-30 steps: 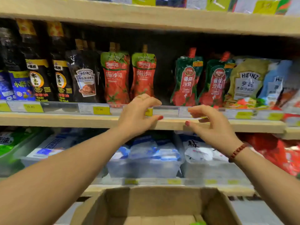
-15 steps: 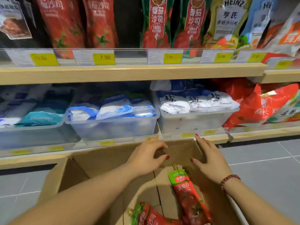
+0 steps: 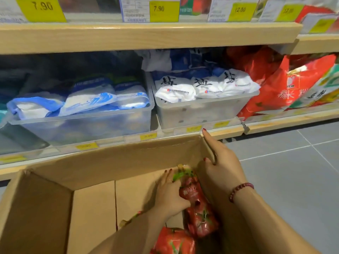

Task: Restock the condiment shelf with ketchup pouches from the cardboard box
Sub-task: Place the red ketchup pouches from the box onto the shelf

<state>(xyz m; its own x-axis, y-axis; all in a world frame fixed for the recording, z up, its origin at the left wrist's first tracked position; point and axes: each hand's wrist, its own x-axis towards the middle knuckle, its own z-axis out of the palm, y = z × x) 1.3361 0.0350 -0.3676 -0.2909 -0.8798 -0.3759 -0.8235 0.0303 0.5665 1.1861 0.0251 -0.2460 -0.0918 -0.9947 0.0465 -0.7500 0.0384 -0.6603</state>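
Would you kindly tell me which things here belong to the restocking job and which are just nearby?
Job: cardboard box; ketchup pouch gripped by the left hand; second pouch in the box; right hand holding the box rim.
Nearby: white bags and blue bags in clear bins; red bags; price tags.

lower centre: open cardboard box | left hand inside box, grips ketchup pouch near its green top | right hand holds box's right wall, thumb inside | second pouch at bottom edge | mid-frame: clear bins of white packets
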